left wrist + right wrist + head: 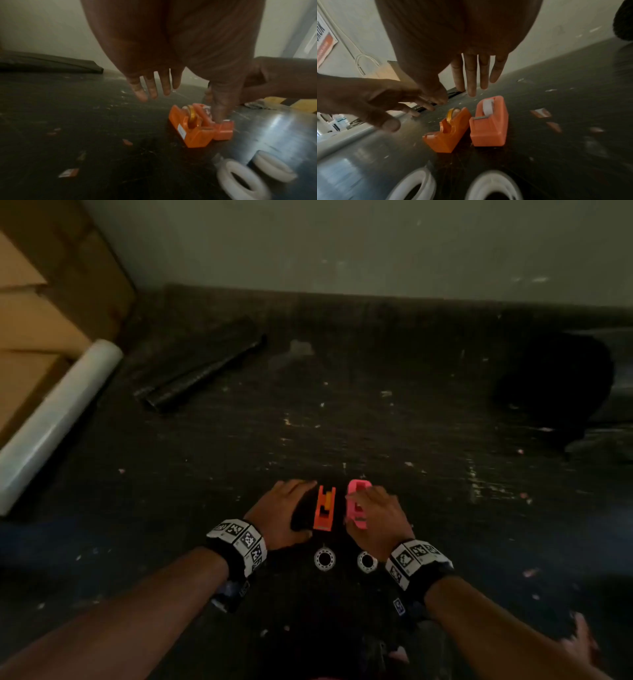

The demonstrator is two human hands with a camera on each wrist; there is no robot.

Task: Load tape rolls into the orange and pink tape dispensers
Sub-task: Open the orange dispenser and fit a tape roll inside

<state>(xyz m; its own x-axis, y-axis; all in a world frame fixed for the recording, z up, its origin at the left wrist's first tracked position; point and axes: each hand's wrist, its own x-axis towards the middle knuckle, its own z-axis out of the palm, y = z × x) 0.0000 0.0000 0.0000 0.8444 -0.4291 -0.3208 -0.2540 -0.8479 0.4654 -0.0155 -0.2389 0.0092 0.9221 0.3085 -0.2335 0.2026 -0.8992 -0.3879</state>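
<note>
Where the dark, scuffed tabletop [376, 412] meets our view, we list the following. Item one: orange tape dispenser [324, 510], upright near the table's front edge, a yellowish spool showing in its cradle in both wrist views. Item two: pink tape dispenser [357, 501], upright just beside the orange one on its right, a white strip showing at its top slot in the right wrist view. Item three: two white tape rolls [324, 558], lying flat side by side, nearer us than the dispensers and apart from them. Item four: our left hand [281, 513], just left of the orange dispenser, fingers straight and slightly spread, holding nothing; whether the palm touches the table we cannot tell. Item five: our right hand [378, 517], over the right side of the pink dispenser, fingers extended and slightly parted in the wrist view, not curled round it; contact with it we cannot tell. Further stock: a white film roll [58, 419] at far left beside cardboard boxes [37, 302], a dark rolled sheet [202, 371] behind, a black object [551, 385] at far right.
</note>
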